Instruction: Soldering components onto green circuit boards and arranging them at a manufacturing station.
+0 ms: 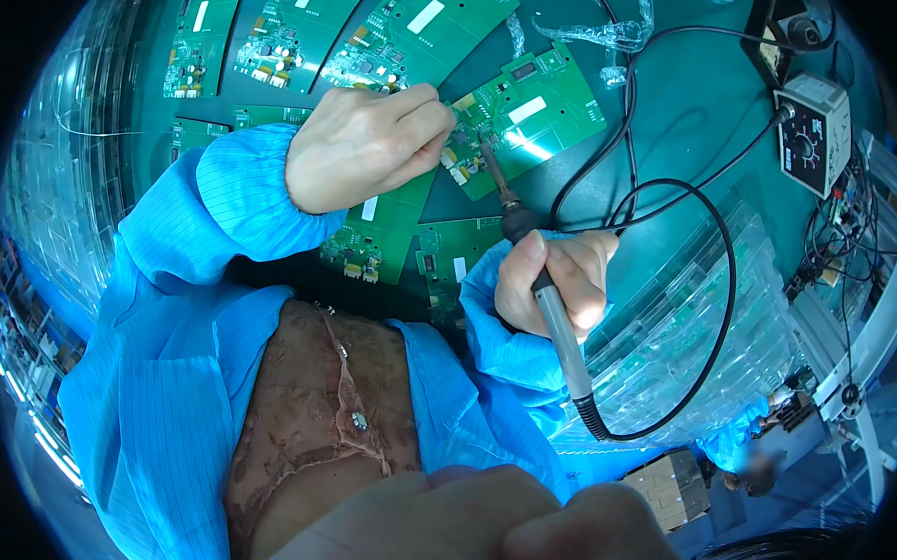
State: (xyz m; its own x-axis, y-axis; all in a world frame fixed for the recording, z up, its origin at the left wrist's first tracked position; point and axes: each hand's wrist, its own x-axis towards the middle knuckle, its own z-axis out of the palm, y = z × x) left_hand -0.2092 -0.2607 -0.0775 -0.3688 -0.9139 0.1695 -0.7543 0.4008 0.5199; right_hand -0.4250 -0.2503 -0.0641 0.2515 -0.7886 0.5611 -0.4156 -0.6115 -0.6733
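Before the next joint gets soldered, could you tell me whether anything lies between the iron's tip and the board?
Nothing visible does. The right hand holds the iron, its tip at the board, beside the left hand.

The left hand [362, 144] covers the near corner of the circuit board [526, 116], so whatever its grip pinches cannot be told. Beyond the right hand [554, 280], the soldering iron [527, 247] tip contact is too small to resolve. Component markings are unreadable. Upper boards [288, 32] are cut off by the frame edge.
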